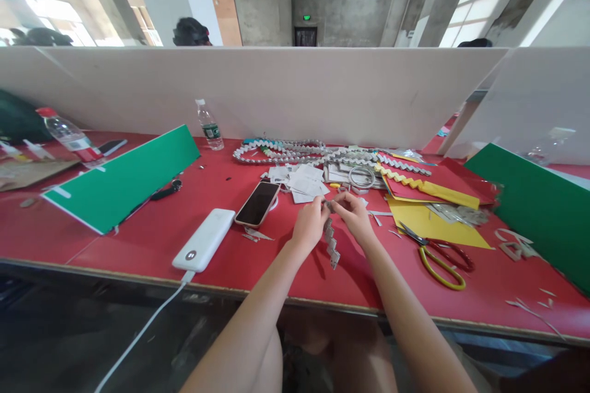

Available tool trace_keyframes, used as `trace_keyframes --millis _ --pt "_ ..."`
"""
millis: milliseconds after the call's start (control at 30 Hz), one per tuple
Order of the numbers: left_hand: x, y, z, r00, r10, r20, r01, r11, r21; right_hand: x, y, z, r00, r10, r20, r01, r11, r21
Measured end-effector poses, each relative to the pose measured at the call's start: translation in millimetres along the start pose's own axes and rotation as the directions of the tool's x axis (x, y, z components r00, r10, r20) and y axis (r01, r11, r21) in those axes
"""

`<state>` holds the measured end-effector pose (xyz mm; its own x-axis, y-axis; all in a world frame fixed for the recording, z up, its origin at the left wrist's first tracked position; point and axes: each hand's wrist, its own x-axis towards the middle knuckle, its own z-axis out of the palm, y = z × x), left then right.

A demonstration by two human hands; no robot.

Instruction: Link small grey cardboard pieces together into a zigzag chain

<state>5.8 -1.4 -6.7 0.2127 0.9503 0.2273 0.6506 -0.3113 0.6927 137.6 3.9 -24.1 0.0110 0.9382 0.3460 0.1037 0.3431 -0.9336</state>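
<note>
Both hands meet above the red table [203, 190] near its front edge. My left hand [310, 221] pinches the upper end of a grey zigzag folded-paper strip [330, 245], which hangs down below the fingers. My right hand [353, 215] is closed at the same end of the strip, fingertips nearly touching the left ones. The exact fold between the fingertips is too small to make out. Just beyond the hands lie cut paper pieces [306, 181]. Longer zigzag chains [281, 150] are coiled behind them.
A phone [258, 202] and white power bank [205, 239] with a cable lie left. Right are open scissors [436, 252], yellow paper [442, 224] and a yellow folded strip [449, 193]. Green boards [124, 181] flank both sides; a bottle [209, 126] stands by the white partition [276, 92].
</note>
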Motion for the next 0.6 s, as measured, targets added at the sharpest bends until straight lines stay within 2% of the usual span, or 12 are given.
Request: trace_keyframes --millis 167,267,400,600 --pt "2.1 -5.0 -3.4 0.999 -0.030 0.019 0.032 0.994 -0.104 -0.6 3.5 1.9 0.999 -0.022 0.029 0.022 1.000 -0.003" --pt "2.9 -7.3 -2.8 0.999 -0.054 -0.006 0.053 0.993 -0.105 -0.8 4.2 3.1 0.998 -0.030 0.054 0.030 1.000 -0.005" --pt "1.7 -8.0 -1.1 0.997 -0.040 -0.071 0.034 0.996 -0.085 -0.5 3.3 3.4 0.998 -0.029 0.059 0.030 0.999 -0.012" --pt "0.4 -10.7 2.7 0.998 0.008 -0.062 -0.017 0.990 -0.142 -0.5 1.5 1.7 0.999 -0.038 0.032 0.039 0.999 -0.031"
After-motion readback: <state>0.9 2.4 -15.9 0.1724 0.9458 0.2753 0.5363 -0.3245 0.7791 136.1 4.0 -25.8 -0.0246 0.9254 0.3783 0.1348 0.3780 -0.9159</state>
